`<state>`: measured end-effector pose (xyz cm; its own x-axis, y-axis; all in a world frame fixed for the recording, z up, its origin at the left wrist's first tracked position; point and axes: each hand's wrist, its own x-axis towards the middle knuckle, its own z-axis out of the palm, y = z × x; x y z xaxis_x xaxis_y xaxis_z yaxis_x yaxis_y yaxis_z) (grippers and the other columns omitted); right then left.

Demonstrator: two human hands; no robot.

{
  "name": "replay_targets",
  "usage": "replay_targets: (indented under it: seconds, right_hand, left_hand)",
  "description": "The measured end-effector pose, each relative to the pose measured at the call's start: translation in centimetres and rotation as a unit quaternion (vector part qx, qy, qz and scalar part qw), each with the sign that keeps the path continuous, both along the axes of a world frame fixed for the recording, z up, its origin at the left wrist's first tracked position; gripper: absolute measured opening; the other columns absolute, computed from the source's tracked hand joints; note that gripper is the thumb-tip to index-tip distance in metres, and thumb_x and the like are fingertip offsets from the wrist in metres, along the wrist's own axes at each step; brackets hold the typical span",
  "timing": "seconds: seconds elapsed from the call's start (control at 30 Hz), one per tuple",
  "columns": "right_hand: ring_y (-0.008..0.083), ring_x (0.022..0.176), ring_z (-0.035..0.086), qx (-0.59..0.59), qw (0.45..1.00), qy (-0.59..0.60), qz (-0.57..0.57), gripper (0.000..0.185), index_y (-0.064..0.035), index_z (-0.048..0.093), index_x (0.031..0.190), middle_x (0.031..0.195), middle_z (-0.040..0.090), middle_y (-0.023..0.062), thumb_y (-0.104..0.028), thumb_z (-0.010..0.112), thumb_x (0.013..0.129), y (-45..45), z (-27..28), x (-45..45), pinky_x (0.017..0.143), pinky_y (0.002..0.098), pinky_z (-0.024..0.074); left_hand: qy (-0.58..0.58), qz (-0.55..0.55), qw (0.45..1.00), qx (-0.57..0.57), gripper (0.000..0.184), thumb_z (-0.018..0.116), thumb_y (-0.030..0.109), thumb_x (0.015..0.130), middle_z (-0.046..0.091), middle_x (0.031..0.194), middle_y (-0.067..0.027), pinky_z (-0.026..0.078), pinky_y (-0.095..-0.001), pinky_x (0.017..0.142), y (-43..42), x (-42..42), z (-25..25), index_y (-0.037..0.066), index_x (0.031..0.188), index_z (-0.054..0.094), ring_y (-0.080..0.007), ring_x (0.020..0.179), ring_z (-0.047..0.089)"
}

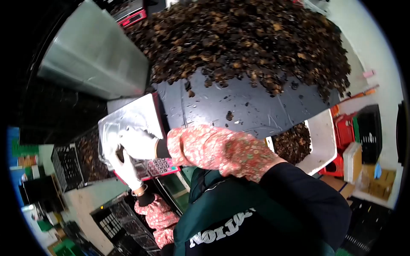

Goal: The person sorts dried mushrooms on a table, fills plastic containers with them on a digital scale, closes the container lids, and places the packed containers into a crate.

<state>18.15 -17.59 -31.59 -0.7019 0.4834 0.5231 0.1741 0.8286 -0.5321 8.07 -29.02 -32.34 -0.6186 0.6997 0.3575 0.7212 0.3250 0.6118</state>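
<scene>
White gloves cover both hands, and pink floral sleeves cover the forearms. Over a digital scale [160, 167] with a red-edged keypad, a clear plastic container [112, 126] is tilted between my hands. My left hand [124, 167] is closed on the container's near left edge, with a gap showing between thumb and fingers. My right hand [140, 144] reaches across from the right, its fingers curled at the container's inner side. Glare on the plastic and gloves blurs the exact fingertip contact. The scale's pale weighing plate [145, 112] shows beyond the hands.
A large heap of dark brown, flaky pieces [243, 42], resembling dried fungus, covers the far table. Scattered bits lie on its dark sheet [213, 102]. A grey metal bin [96, 53] stands left. Right is a white tub [322, 136] of similar pieces; lower left, a black crate [67, 166].
</scene>
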Motion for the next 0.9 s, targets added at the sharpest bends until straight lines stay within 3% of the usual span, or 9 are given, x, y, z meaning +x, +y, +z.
replay_targets:
  seconds: [0.13, 0.27, 0.3, 0.4, 0.43, 0.5, 0.63, 0.8, 0.9]
  right_hand:
    - [0.0305, 0.084, 0.067, -0.007, 0.999, -0.030, 0.027, 0.030, -0.0004, 0.060, 0.108, 0.109, 0.058, 0.0162, -0.016, 0.063, 0.082, -0.1, 2.2, 4.0, 0.067, 0.0404, 0.0580]
    - [0.0321, 0.082, 0.067, -0.085, 0.995, 0.044, -0.029, 0.015, -0.0061, 0.067, 0.089, 0.088, 0.066, 0.0115, -0.018, 0.062, 0.083, 3.0, 2.6, 12.6, 0.072, 0.0423, 0.0547]
    - [0.0289, 0.088, 0.066, 0.090, 0.986, -0.031, -0.134, 0.015, -0.0065, 0.068, 0.091, 0.090, 0.066, 0.0098, -0.017, 0.062, 0.082, 3.8, 1.5, 15.5, 0.074, 0.0398, 0.0542]
    - [0.0325, 0.117, 0.054, 0.079, 0.930, -0.229, -0.276, 0.034, -0.0109, 0.063, 0.116, 0.126, 0.056, 0.0141, -0.017, 0.061, 0.083, 3.3, -5.3, 25.4, 0.088, 0.0436, 0.0493]
    - [0.0337, 0.120, 0.052, 0.042, 0.912, -0.304, -0.273, 0.038, -0.0121, 0.060, 0.122, 0.131, 0.053, 0.0159, -0.015, 0.057, 0.085, 2.4, -6.7, 28.1, 0.092, 0.0442, 0.0470]
    - [0.0293, 0.105, 0.057, 0.019, 0.927, -0.284, -0.244, 0.034, -0.0068, 0.060, 0.118, 0.116, 0.060, 0.0124, -0.011, 0.054, 0.084, 0.7, -8.2, 31.9, 0.085, 0.0404, 0.0474]
    - [0.0281, 0.089, 0.059, 0.036, 0.945, -0.152, -0.287, 0.025, -0.0083, 0.065, 0.102, 0.096, 0.061, 0.0097, -0.010, 0.058, 0.078, -1.9, -9.8, 37.0, 0.077, 0.0354, 0.0496]
    - [0.0288, 0.092, 0.060, -0.090, 0.852, -0.224, -0.465, 0.020, -0.0091, 0.071, 0.091, 0.094, 0.062, 0.0080, -0.010, 0.069, 0.071, -6.9, -7.2, 50.0, 0.076, 0.0378, 0.0497]
    - [0.0292, 0.102, 0.059, -0.107, 0.785, -0.282, -0.540, 0.025, -0.0090, 0.075, 0.101, 0.106, 0.066, 0.0097, -0.015, 0.074, 0.076, -7.3, -5.0, 53.3, 0.081, 0.0427, 0.0479]
  left_hand:
    - [0.169, -0.040, 0.981, -0.082, 0.045, 0.068, 0.012, 0.087, 0.062, 0.121, -0.0197, 0.043, -0.0426, 0.100, 0.1, 0.6, -1.3, -0.001, 0.129, 0.057, -0.0347, 0.112, 0.057]
    - [0.088, 0.009, 0.993, -0.081, 0.049, 0.069, 0.015, 0.089, 0.063, 0.119, -0.0226, 0.046, -0.0437, 0.094, 0.3, 1.7, 0.4, -0.003, 0.133, 0.055, -0.0356, 0.106, 0.059]
    - [0.108, -0.004, 0.993, -0.041, 0.048, 0.068, 0.015, 0.090, 0.063, 0.120, -0.0219, 0.046, -0.0435, 0.094, 0.2, 1.8, 0.8, -0.003, 0.133, 0.056, -0.0350, 0.107, 0.059]
    - [0.108, -0.024, 0.993, 0.045, 0.036, 0.061, 0.011, 0.096, 0.063, 0.122, -0.0189, 0.046, -0.0415, 0.097, 1.0, 5.0, 2.7, -0.003, 0.130, 0.058, -0.0320, 0.110, 0.059]
    - [0.053, -0.064, 0.995, 0.054, 0.034, 0.060, 0.010, 0.097, 0.063, 0.122, -0.0188, 0.046, -0.0412, 0.097, 1.6, 6.2, 2.6, -0.003, 0.128, 0.059, -0.0314, 0.110, 0.059]
    - [-0.002, -0.150, 0.987, 0.052, 0.027, 0.059, 0.008, 0.097, 0.064, 0.120, -0.0172, 0.045, -0.0404, 0.099, 3.0, 9.1, 1.5, -0.003, 0.121, 0.062, -0.0299, 0.110, 0.060]
    - [-0.060, -0.363, 0.930, 0.002, 0.024, 0.062, 0.003, 0.092, 0.067, 0.109, -0.0164, 0.048, -0.0386, 0.095, 6.7, 17.1, 0.8, 0.000, 0.116, 0.066, -0.0309, 0.102, 0.063]
    - [-0.074, -0.487, 0.870, -0.031, 0.021, 0.062, 0.001, 0.091, 0.067, 0.102, -0.0145, 0.051, -0.0349, 0.088, 10.0, 23.9, -1.0, 0.000, 0.111, 0.067, -0.0288, 0.096, 0.065]
    - [-0.083, -0.513, 0.852, -0.066, 0.016, 0.062, 0.009, 0.092, 0.067, 0.099, -0.0142, 0.052, -0.0363, 0.083, 13.1, 26.8, -3.0, 0.003, 0.107, 0.068, -0.0312, 0.092, 0.066]
